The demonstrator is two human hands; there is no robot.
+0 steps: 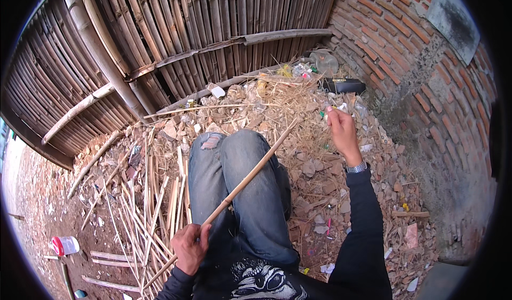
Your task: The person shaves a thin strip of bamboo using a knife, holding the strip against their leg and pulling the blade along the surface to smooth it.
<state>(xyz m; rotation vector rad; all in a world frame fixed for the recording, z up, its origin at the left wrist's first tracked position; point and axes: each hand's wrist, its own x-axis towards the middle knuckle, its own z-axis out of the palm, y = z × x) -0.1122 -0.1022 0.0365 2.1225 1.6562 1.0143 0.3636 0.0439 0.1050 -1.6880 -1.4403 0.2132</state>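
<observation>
Left hand (190, 246): held low, back uppermost, grasping one long, slender tan bamboo stick (248, 178). Right hand (344, 135): outstretched, fingers curled, contents indiscernible.

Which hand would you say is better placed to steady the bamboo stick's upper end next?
Probably the right hand: raised nearer that end, while the left hand grips the bamboo stick lower down.

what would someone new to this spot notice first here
The long stick slanting over the jeans, held in the left hand, likely draws the eye first. Next come the raised right hand, above the rubble on the right, and the loose strips heaped on the ground at left.
</observation>
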